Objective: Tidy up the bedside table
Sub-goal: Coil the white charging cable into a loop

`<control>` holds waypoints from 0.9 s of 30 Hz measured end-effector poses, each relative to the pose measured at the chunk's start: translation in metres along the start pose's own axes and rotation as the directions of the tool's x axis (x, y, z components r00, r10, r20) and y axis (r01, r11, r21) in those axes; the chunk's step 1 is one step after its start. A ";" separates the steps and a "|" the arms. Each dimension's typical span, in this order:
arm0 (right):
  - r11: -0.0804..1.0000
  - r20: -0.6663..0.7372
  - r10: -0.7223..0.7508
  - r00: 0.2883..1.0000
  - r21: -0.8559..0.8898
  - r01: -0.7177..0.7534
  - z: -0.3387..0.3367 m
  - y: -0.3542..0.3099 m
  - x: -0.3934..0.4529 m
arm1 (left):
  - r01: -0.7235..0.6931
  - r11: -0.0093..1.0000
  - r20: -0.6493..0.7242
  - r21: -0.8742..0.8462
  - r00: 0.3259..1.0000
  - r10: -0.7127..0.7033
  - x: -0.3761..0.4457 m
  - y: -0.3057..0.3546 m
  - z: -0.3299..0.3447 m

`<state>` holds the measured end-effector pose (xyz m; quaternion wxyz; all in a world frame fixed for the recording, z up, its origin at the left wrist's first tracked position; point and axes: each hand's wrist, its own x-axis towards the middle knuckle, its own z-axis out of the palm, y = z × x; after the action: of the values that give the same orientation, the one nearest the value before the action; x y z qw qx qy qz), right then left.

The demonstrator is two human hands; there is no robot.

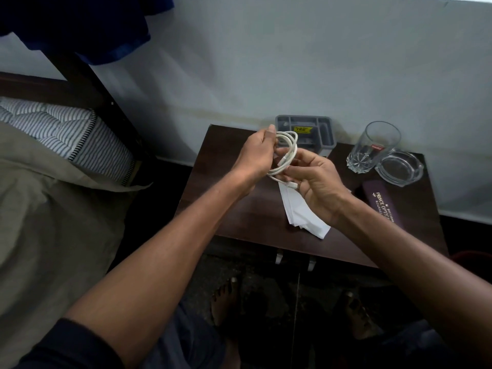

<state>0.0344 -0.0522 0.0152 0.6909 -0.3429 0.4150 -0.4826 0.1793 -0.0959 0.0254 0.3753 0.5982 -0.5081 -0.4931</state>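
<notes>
White coiled charging cable [286, 153] hangs above the dark wooden table [239, 209], pinched by fingers of left hand [257, 155] and right hand [316, 182]; bare tabletop lies toward the left edge.

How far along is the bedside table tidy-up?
Early to midway, by the look of it. Nothing is clearly put away yet. In hand: both hands, left and right, hold the white cable in loops above the table. Left: the papers, glass, ashtray and case still lie loose; the grey organizer waits at the back.
</notes>
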 end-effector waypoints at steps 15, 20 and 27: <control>0.987 0.261 0.125 0.957 0.067 -0.147 -0.002 -0.008 -0.004 | 0.068 0.992 0.075 -0.111 0.995 -0.060 -0.001 0.002 -0.001; 0.992 0.230 0.121 0.966 0.014 -0.127 -0.003 -0.008 -0.002 | -0.013 1.000 0.045 0.011 0.999 0.012 -0.003 -0.002 0.000; 0.996 0.036 0.085 0.996 -0.008 -0.085 0.001 -0.004 -0.001 | -0.037 0.995 -0.001 0.098 0.999 0.038 0.000 -0.002 -0.001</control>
<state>0.0337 -0.0522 0.0192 0.7171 -0.3360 0.4181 -0.4450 0.1806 -0.0955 0.0238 0.3555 0.6070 -0.5422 -0.4596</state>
